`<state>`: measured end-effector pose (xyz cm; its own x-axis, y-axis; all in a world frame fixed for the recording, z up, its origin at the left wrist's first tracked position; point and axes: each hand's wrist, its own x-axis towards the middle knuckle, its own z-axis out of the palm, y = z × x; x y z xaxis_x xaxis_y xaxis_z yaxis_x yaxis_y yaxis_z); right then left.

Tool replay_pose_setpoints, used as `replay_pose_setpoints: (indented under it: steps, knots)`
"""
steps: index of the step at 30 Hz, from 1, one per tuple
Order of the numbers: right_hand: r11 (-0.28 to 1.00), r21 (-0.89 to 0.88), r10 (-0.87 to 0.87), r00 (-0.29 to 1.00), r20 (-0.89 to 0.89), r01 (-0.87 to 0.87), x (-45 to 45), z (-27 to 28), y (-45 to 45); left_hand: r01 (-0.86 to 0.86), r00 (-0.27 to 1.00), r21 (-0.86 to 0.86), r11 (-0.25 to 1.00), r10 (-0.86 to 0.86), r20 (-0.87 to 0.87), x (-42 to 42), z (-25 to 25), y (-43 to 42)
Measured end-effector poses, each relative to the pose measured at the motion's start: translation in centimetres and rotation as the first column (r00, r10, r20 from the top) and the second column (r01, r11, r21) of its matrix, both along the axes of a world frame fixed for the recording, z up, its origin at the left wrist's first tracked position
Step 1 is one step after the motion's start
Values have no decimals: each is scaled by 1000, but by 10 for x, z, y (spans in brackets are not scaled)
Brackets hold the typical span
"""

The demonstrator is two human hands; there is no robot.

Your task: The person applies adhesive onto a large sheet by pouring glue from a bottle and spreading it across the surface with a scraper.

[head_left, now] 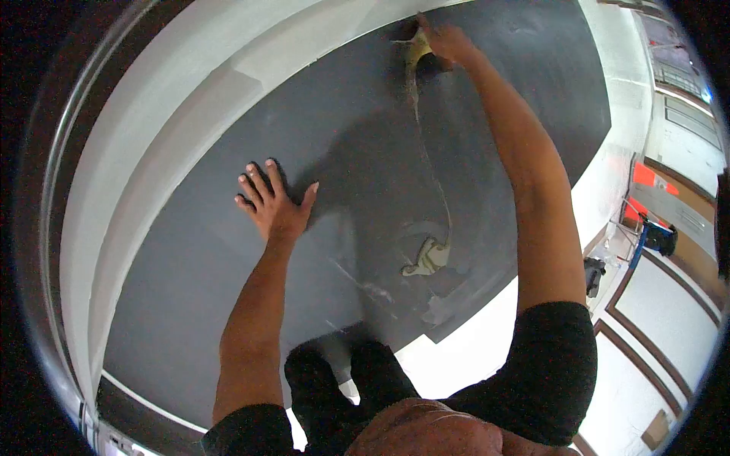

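My left hand [274,202] lies flat on a large dark grey sheet [205,281], fingers spread and holding nothing. At the sheet's far edge, my right hand [449,44] is closed on a yellowish flat piece [418,50], whose exact kind I cannot make out. A thin pale strand [430,171] trails across the sheet from that piece towards me. It ends at a pale, creamy-looking patch [430,258] lying on the sheet. My right fingertips are partly hidden.
A curved-looking white ledge [175,114] runs along the sheet's far left side. Pale smudges [376,292] mark the sheet's surface near my knees. To the right are white panels with brown trim [661,292], orange material [650,178] and a dark object [660,238].
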<state>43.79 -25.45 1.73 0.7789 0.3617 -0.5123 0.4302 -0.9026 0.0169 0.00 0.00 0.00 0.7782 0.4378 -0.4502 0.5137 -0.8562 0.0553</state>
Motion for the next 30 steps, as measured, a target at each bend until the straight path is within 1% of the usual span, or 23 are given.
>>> replay_pose_setpoints:
  steps: [1, 2, 3, 4, 5, 6, 7, 9, 11, 12, 13, 14, 15, 17, 18, 20, 21, 23, 24, 26, 27, 29, 30]
  knots:
    - [916, -156, 388, 916, 103, -371, 2, -8, 5, 1, 1000, 7, 1000, -1, 13, 0, 2, 0]
    - [810, -258, 568, 814, 123, -526, 5, -11, 8, 3, 1000, 10, 1000, -3, 27, -2, 4, -2]
    - [673, -358, 725, 674, 144, -647, 6, -13, 12, 1, 999, 1, 1000, -1, 51, 9, -13, -4]
    - [661, -343, 728, 681, 78, -667, -20, -11, 32, 5, 999, 27, 1000, -6, 51, -4, -13, 2]
    - [653, -345, 731, 680, 56, -674, -36, 1, 51, 3, 995, 58, 998, -9, 99, 4, -17, 10]
    - [645, -347, 734, 678, 34, -681, -51, 11, 69, 0, 997, 55, 999, -5, 81, -7, -9, 12]
    - [838, -145, 526, 849, -42, -527, -66, 22, 81, 7, 993, 44, 999, -12, 121, -11, -6, 11]
    - [953, 38, 302, 940, -161, -300, -77, 43, 90, 5, 986, 36, 999, -11, 167, -11, -7, 8]
    - [962, -147, 209, 968, -139, -229, -80, 57, 100, 11, 982, 22, 1000, -15, 189, -12, -11, 10]
    - [963, -137, 213, 967, -143, -232, -76, 49, 91, 8, 983, 30, 1000, -14, 183, -12, -8, 12]
    - [950, -75, 309, 948, 71, -304, -65, 34, 68, 4, 995, 27, 1000, -7, 100, -9, -1, 9]
    - [923, -29, 376, 878, 296, -385, -50, 19, 51, -4, 1000, 27, 1000, 4, 25, -4, 0, 9]
    - [922, -20, 374, 879, 295, -386, -43, 3, 38, -5, 1000, 35, 999, 4, 20, -6, -3, 9]
    - [892, -74, 435, 799, 415, -447, -33, -21, 21, 15, 976, 38, 999, -23, 217, -11, -11, 9]
    - [894, -68, 429, 802, 416, -443, -38, -15, 20, 19, 976, 44, 999, -28, 216, -10, -10, 11]
    - [845, -185, 534, 768, 354, -502, -55, 5, 15, 18, 984, 48, 999, -26, 176, -9, -9, 9]
    - [848, -186, 529, 771, 353, -497, -50, 7, 7, 25, 984, 46, 999, -33, 176, -10, -9, 9]
    - [929, -84, 368, 884, 287, -360, -29, 9, -8, 19, 985, 59, 998, -29, 168, -11, -11, 9]
    - [928, -83, 370, 881, 294, -363, -26, 9, -2, 16, 984, 63, 998, -26, 174, -9, -10, 10]
    - [940, -194, 326, 902, 282, -279, -26, 5, 10, 20, 985, 43, 999, -27, 170, -11, -8, 10]
    - [940, -193, 326, 905, 274, -280, -28, -3, 7, 22, 986, 41, 999, -28, 162, -13, -7, 10]
    - [876, -81, 470, 802, 368, -476, -31, -16, -2, 25, 983, 28, 999, -30, 179, -12, -6, 11]
    - [875, -88, 473, 801, 368, -476, -34, -10, -3, 25, 983, 22, 999, -28, 183, -11, -8, 10]
